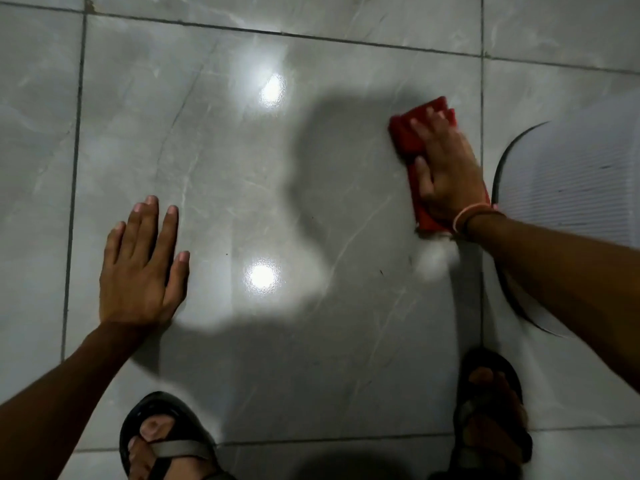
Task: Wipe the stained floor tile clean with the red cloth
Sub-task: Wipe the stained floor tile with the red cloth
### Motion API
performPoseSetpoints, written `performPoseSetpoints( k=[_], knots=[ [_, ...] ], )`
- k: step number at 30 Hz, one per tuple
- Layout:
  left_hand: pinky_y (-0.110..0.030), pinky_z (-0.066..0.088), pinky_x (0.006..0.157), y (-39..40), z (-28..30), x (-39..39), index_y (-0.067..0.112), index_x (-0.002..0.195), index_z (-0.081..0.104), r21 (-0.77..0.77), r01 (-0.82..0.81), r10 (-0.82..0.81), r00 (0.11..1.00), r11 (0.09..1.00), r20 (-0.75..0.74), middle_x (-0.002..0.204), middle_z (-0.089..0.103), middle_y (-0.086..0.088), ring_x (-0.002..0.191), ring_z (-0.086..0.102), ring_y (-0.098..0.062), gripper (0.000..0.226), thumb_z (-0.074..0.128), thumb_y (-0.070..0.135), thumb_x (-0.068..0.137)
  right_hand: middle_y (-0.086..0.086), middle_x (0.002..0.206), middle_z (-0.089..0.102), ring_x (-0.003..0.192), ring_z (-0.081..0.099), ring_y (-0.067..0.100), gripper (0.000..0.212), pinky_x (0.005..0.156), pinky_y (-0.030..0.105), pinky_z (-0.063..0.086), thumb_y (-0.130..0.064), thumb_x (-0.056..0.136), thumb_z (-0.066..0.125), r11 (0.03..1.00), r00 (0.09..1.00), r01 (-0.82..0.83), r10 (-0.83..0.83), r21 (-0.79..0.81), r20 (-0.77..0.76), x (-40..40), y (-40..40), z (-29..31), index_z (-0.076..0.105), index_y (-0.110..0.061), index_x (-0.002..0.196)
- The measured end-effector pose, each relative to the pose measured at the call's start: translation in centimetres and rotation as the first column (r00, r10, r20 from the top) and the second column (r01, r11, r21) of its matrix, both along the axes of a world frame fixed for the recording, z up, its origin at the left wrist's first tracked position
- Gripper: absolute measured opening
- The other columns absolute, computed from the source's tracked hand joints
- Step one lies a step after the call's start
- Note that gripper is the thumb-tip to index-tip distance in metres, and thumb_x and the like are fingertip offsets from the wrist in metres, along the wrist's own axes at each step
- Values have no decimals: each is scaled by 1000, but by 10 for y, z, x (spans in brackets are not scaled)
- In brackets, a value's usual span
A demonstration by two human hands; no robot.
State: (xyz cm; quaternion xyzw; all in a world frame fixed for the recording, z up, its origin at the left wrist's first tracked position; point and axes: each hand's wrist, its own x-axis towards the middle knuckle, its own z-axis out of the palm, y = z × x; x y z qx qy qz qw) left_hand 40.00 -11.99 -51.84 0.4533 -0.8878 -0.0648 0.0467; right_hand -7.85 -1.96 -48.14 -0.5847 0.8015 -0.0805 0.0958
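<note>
Nearest to us, our two sandalled feet (166, 441) stand at the near edge of the large grey floor tile (242, 188). A little further out, our left hand (142, 268) lies flat on the tile with its fingers (149, 216) spread wide and holding nothing; we judge it is there to brace us. Beyond that, two bright light reflections (262, 276) shine on the glossy tile, with our shadow between them and the far hand.

Further out on the right side of the tile, our right hand (446, 171) presses palm-down on the red cloth (407, 136), fingers stretched flat over it rather than curled round it, close to the grout line. A pale, blurred smear (438, 258) sits just behind the wrist; whether it is stain, moisture or glare we cannot tell. A white ribbed object (571, 178) lies just beyond the grout line.

We judge the wiping step is in hand. The next move calls for steady downward pressure while drawing the cloth back over that smear.
</note>
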Motion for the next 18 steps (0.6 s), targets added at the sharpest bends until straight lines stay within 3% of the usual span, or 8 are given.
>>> performPoseSetpoints(
  k=[4,6,7,9,11,12,15,18],
  knots=[
    [-52,16,130,1,0,0,14,168,18,10,-3,3,1000,1000,1,177,14,-14,165,12,-29,68,31,40,106,16,171,21,159,19,31,59,132,50,20,-32,107,37,943,948,318,-318,-96,12,57,-23,-5,23,-14,162],
    [-53,17,130,0,1,-1,13,168,19,4,2,-2,1000,1000,-6,177,14,-15,164,14,-30,68,31,40,106,20,171,17,160,15,33,62,132,52,19,-34,108,33,947,952,304,-305,-103,3,123,-2,-10,17,-10,163],
    [-53,18,129,0,0,-1,13,168,19,-2,4,-4,1000,1000,-6,177,15,-15,164,14,-30,68,31,39,106,21,171,15,160,14,34,63,131,52,21,-33,107,36,973,977,211,-212,-90,5,161,20,-12,15,-10,163],
    [-52,17,130,1,0,0,13,168,20,-8,2,-2,1000,1000,-4,177,15,-15,164,15,-30,68,30,40,106,22,171,14,160,11,35,68,129,53,24,-31,105,44,978,978,-207,207,-3,34,222,77,-12,15,-10,163],
    [-50,15,131,1,1,0,14,168,19,4,-2,2,1000,1000,-7,177,15,-14,164,14,-29,68,30,40,106,18,171,19,161,13,33,65,130,50,20,-35,105,43,771,770,-634,626,47,122,229,116,-11,20,-14,162],
    [-49,14,132,1,1,0,14,168,18,11,-4,5,1000,1000,-8,177,14,-14,164,14,-29,68,30,40,106,17,170,25,160,17,31,61,131,47,19,-35,105,40,673,668,-739,730,17,144,214,119,-12,26,-16,161],
    [-47,11,132,1,2,-1,14,168,18,12,4,-3,1000,1000,-10,177,14,-14,165,13,-29,68,31,39,106,15,163,40,155,33,29,53,129,45,26,-28,101,45,605,598,-795,793,-39,114,157,95,-14,45,-16,153],
    [-43,8,133,0,1,0,14,168,18,6,4,-4,1000,1000,-10,177,13,-14,165,12,-28,68,31,40,106,18,163,40,154,33,33,54,129,50,28,-27,100,51,787,787,-616,616,-6,38,81,50,-11,46,-15,152]
  ],
)
